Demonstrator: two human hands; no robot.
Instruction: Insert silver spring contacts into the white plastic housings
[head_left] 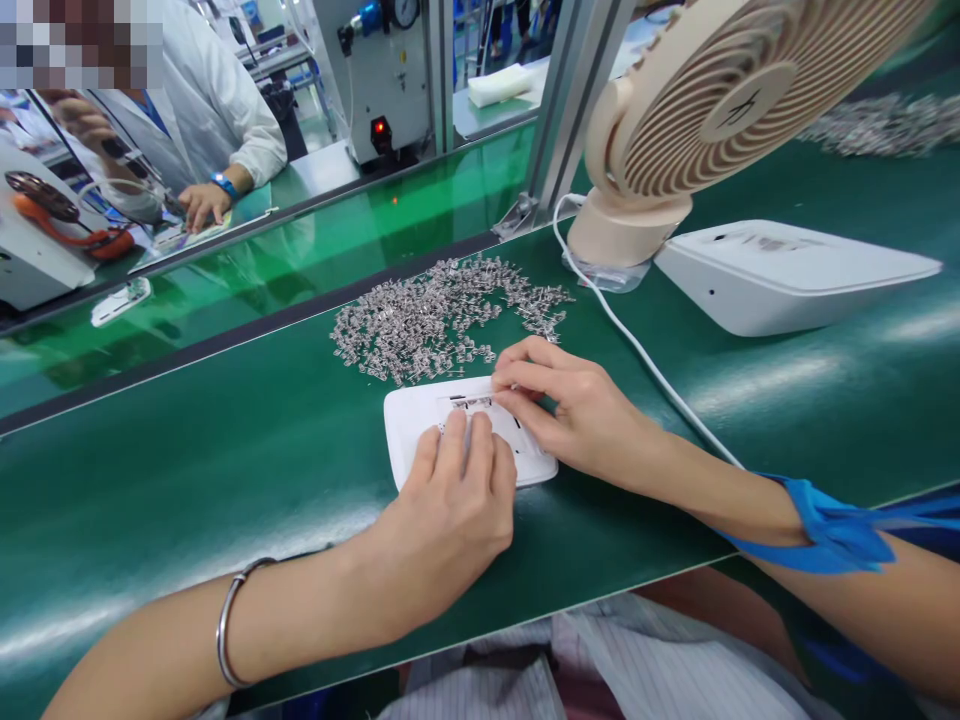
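Observation:
A white plastic cover (411, 412) lies flat on the green bench mat (225, 470). My left hand (450, 510) rests on its near edge, fingers laid flat and pressing it down. My right hand (577, 410) is over the cover's right side, fingertips pinched at a small metal clip (472, 402) seated in a slot near the cover's top. Just behind the cover spreads a heap of several small shiny metal clips (435, 315).
A beige desk fan (697, 110) stands at the back right, its white cable (645, 355) running past my right wrist. A white device housing (787, 275) lies beside it. Beyond a green conveyor (300, 260), a person in a white coat (210, 110) works at another station.

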